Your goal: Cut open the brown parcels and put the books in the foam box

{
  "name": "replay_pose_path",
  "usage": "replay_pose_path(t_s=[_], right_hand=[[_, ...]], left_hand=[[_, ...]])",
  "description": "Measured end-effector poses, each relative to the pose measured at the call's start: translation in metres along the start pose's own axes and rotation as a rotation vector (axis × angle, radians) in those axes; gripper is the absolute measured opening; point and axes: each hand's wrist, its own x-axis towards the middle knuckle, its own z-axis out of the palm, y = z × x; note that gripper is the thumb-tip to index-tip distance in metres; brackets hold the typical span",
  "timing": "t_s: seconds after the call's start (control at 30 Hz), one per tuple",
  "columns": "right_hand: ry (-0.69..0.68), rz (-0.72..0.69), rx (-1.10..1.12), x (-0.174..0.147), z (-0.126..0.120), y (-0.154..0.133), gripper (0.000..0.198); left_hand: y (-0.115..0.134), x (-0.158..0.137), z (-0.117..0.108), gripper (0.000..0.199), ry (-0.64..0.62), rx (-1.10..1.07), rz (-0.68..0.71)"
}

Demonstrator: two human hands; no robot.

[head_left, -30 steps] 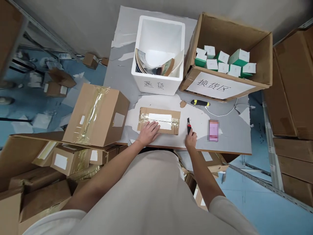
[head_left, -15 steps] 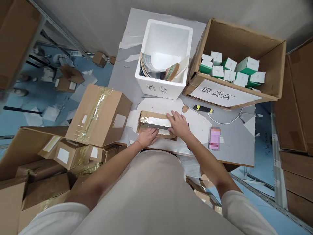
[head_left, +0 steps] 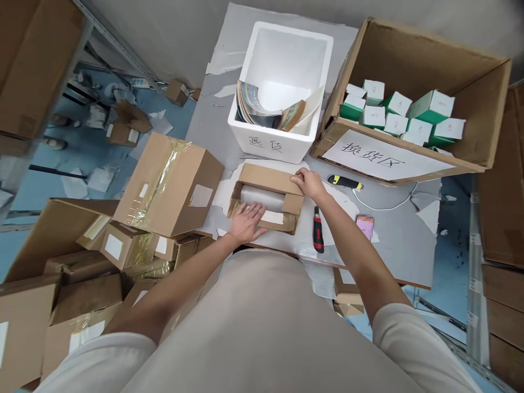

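the small carton sits at the near edge of the counter. the left hand lies flat and released on its near flap; at 1 o'clock the right hand grips the far flap, lifted back. the carton could slide off the edge if the flap is tugged hard. the red knife lies at 3 o'clock. the wrapped grey contents are hard to identify.
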Motion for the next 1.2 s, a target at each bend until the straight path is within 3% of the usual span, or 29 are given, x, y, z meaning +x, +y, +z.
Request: replay_pose_path(t_s=[0.1, 0.2, 0.3, 0.4, 0.53, 0.63, 0.73, 0.87, 1.03, 1.2], right_hand=[[0.169, 0.021, -0.051, -0.003, 0.018, 0.001, 0.037], [0.313, -0.275, -0.182, -0.019, 0.024, -0.006, 0.035], [0.188, -0.701, -0.298, -0.038, 0.018, -0.015, 0.037], [-0.062, -0.899, -0.387, -0.052, 0.012, -0.025, 0.04], [-0.246, -0.787, -0.433, -0.058, 0.003, -0.031, 0.04], [-0.304, -0.701, -0.475, -0.06, -0.002, -0.028, 0.042], [-0.329, -0.647, -0.552, -0.068, -0.002, -0.024, 0.049], [-0.245, -0.631, -0.514, -0.084, 0.011, -0.021, 0.053], [-0.257, -0.645, -0.515, -0.092, 0.031, -0.029, 0.051], [-0.142, -0.7, -0.613, -0.099, 0.018, -0.042, 0.041]], left_hand=[[0.005, 0.003, -0.006, 0.071, 0.012, -0.024, -0.074], [0.007, 0.005, -0.01, 0.072, 0.013, -0.036, -0.113], [0.005, 0.008, -0.017, 0.074, 0.02, -0.033, -0.099], [0.003, 0.013, -0.029, 0.066, 0.063, -0.007, -0.071], [0.006, 0.01, -0.048, 0.037, 0.088, 0.017, 0.014], [0.015, -0.004, -0.051, 0.013, -0.017, 0.074, 0.03], [0.026, -0.023, -0.041, 0.025, -0.122, 0.12, 0.004], [0.034, -0.041, -0.019, 0.042, -0.089, 0.119, 0.048], [0.034, -0.039, 0.004, 0.085, -0.111, 0.092, -0.008], [0.036, -0.038, 0.008, 0.094, -0.103, 0.079, -0.03]])
